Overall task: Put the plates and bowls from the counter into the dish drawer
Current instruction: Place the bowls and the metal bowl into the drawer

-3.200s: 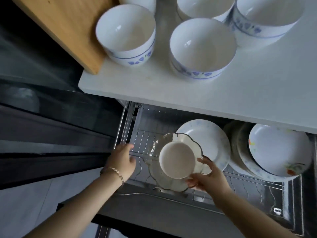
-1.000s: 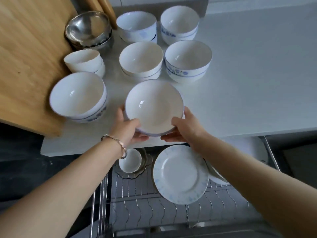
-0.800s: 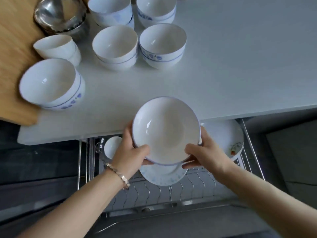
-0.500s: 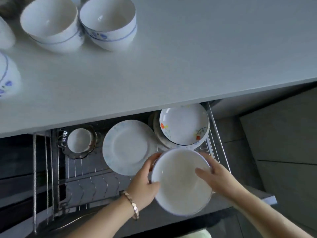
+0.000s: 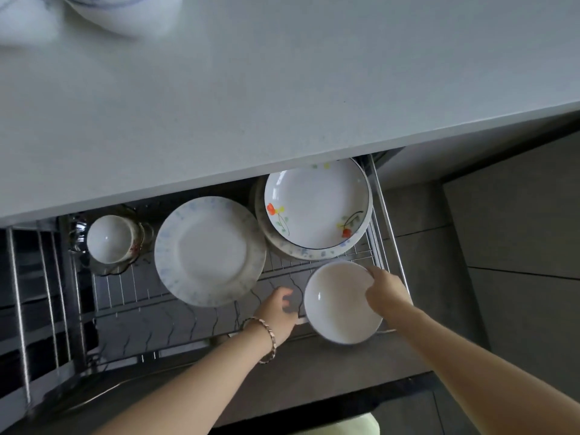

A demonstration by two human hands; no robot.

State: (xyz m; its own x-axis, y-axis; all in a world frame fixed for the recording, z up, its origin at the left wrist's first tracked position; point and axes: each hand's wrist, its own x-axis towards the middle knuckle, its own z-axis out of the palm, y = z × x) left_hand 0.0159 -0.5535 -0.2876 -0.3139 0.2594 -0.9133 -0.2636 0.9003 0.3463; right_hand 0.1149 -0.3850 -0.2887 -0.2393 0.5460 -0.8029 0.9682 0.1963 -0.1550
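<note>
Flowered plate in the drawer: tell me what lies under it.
Under the flowered plate the rim of a blue-speckled plate shows. Its middle, and any plates lower down, are covered.

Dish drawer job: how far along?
Done: the pale blue plate, the flowered plate and a small bowl sit in the drawer. In hand: the right hand grips a white bowl at the drawer's front right; the left hand holds nothing. Left: a blurred bowl on the counter.

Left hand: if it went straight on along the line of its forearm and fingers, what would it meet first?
Most likely the left rim of the white bowl, which the right hand grips by its far rim. The left hand holds nothing. Depth is unclear, so it might pass just above the rim.
</note>
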